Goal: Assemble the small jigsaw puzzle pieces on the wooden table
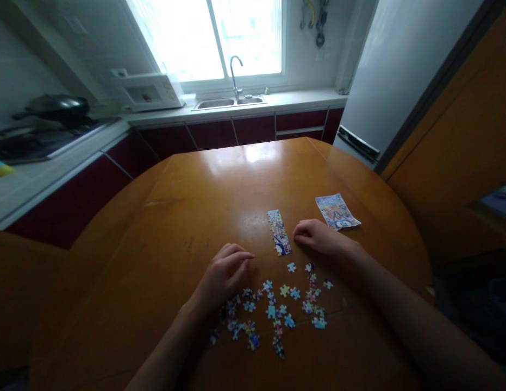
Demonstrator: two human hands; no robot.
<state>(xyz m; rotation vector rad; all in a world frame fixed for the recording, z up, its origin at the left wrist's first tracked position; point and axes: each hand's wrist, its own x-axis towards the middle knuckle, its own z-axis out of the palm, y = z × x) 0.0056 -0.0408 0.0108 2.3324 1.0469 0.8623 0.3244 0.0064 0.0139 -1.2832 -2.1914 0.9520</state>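
Observation:
A narrow strip of joined jigsaw pieces point(279, 233) lies on the wooden table between my hands. Just right of it rests my right hand point(318, 237), its fingers curled inward and nothing visible in them. My left hand point(226, 272) is left of the strip, palm down over the table, fingers loosely stretched and apart, holding nothing. Many loose jigsaw pieces point(271, 311) are scattered nearer to me, some beside my left wrist. A single pale blue piece point(291, 267) sits just below the strip. Beyond my right hand lies a creased printed picture sheet point(337, 212).
The round-ended wooden table point(187, 201) spreads around the pieces. Behind it are a counter with a sink point(214, 103), a tap point(235, 79) and a white microwave point(149, 92). A dark pan point(59, 106) stands on the stove at left; a fridge point(399, 70) is at right.

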